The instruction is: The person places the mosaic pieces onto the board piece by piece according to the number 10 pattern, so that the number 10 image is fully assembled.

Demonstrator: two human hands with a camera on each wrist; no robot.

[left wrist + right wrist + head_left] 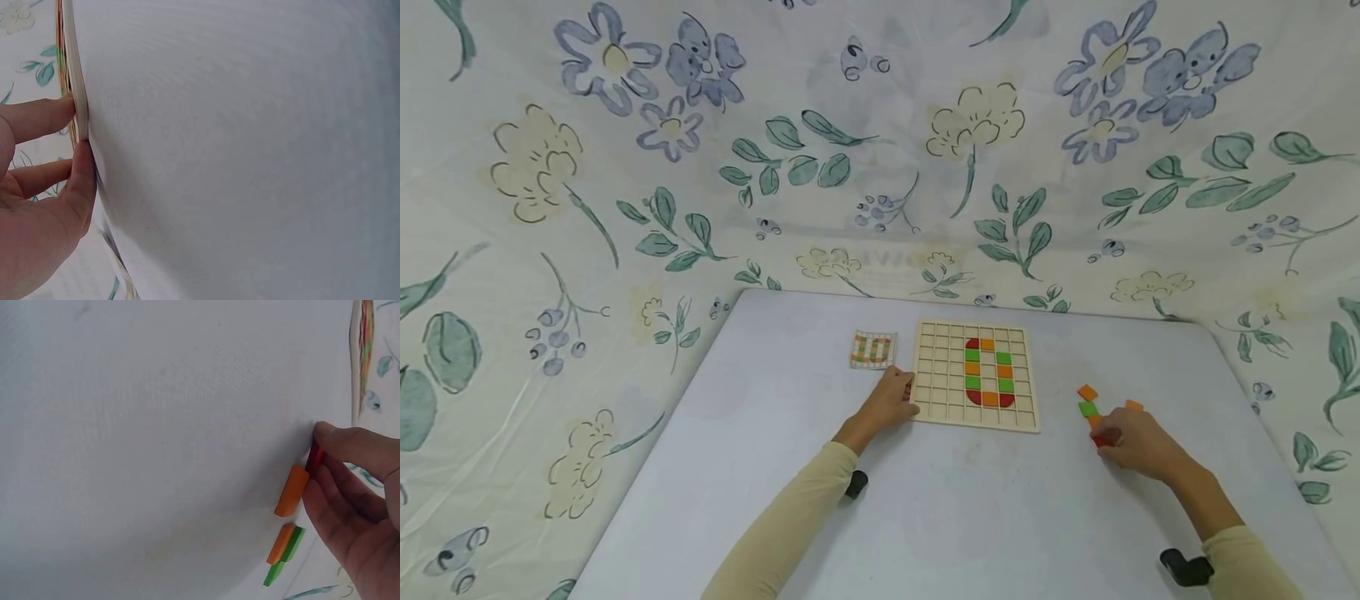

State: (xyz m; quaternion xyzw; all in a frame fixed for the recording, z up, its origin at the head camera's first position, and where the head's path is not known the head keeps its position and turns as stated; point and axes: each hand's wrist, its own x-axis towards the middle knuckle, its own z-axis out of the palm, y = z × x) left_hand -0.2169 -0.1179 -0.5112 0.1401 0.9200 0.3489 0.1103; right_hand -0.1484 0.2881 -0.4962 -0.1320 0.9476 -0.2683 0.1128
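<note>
My left hand (891,400) holds the left edge of a wooden grid board (940,375), fingers and thumb at its rim. In the left wrist view that board (76,81) shows edge-on, beside the left hand (47,181). Red, orange and green tiles (972,369) form a ring in the board's grid. Over on the right, my right hand (1138,442) pinches a red tile (315,453) between thumb and fingers, low over the table. Close by lie an orange tile (292,490) and a green tile (1088,409). More orange tiles (1087,392) are loose there.
A small pattern card (872,350) with a coloured grid lies left of the board. The white table (925,517) meets a floral cloth (880,200) at the back and sides. Black straps (1186,568) show by both wrists.
</note>
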